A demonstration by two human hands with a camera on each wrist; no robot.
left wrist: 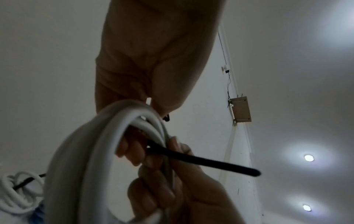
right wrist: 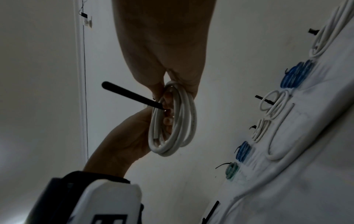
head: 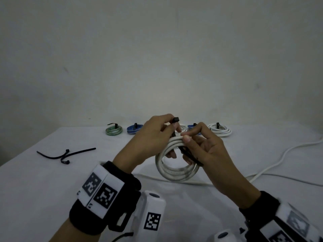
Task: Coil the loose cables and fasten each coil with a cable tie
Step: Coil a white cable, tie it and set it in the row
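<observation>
both hands are raised above the desk (head: 52, 186) with a white coil (head: 176, 170) held upright between them, its lower loops hanging free of the cloth. the left hand (head: 152, 138) comes in from the left of the coil, wrist bent and palm turned toward the other hand; its thumb and forefinger pinch the square head end of a black cable tie (head: 176, 119) just above the coil's top, and the lower fingers reach through the coil's opening. the right hand (head: 206, 151) meets it from the right of the coil, thumb laid over the top strands and fingers curled under them, so its grip is closed around the coil; the tie's strap (left wrist: 206, 162) runs past these fingers and sticks out beyond the coil with its tail free. whether the right fingers also clamp the strap cannot be told. behind the coil, along the desk's far edge, lie tied bundles: a green coil (head: 114, 130), a blue coil (head: 134, 129) and a white tied coil (head: 220, 130), with others partly hidden by the hands. to the left of the held coil lie spare ties (head: 65, 155), and to its right a loose white cable (head: 283, 158) trails across the desk.
</observation>
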